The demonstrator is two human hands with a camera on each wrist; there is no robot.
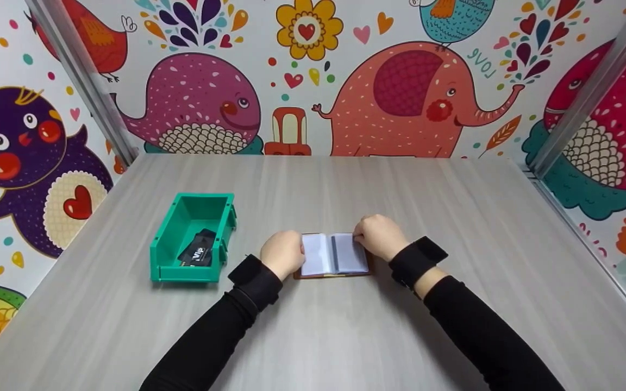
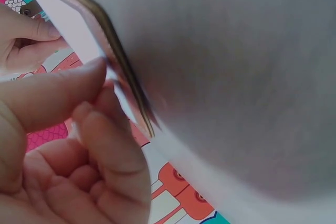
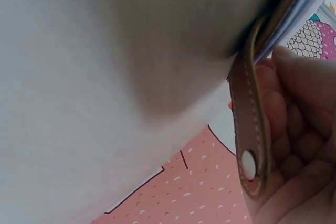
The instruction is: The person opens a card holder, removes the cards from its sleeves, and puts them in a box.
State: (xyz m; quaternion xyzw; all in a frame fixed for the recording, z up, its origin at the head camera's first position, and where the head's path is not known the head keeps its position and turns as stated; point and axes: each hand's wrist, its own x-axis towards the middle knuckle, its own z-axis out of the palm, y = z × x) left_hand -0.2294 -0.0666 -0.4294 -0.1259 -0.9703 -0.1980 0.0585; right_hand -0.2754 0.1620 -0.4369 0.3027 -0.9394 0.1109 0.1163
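Green plastic: open-topped bin (image 1: 185, 273), on the left part of the table (image 1: 313, 331). Contents: several black cards (image 1: 202, 252), overlapping in a loose stack toward the near end; the front one reads "VIP" in pale letters. Head view continued: a small card holder (image 1: 318, 255) lies open on the table, to the right of the bin and well apart from it. Its clear pages are spread left and right of the fold; a dark strip runs along the right page near the fold. A brown cover (image 1: 313, 277) shows along the near edge. Left hand (image 1: 282, 253) is at the holder's left edge, right hand (image 1: 382, 237) at its upper right. Both wrists carry black bands (image 1: 256, 279). Behind the table, a printed wall (image 1: 269, 108) with cartoon animals.

Left wrist view: thumb and forefinger of the left hand meet on the edge of the pages, pinching it; the remaining fingers are curled. The right hand appears on the far side.

Right wrist view: thumb and forefinger of the right hand are together, pinching the page edge. A brown strap (image 3: 244, 103) with a pale snap (image 3: 249, 164) hangs out beside the curled fingers.
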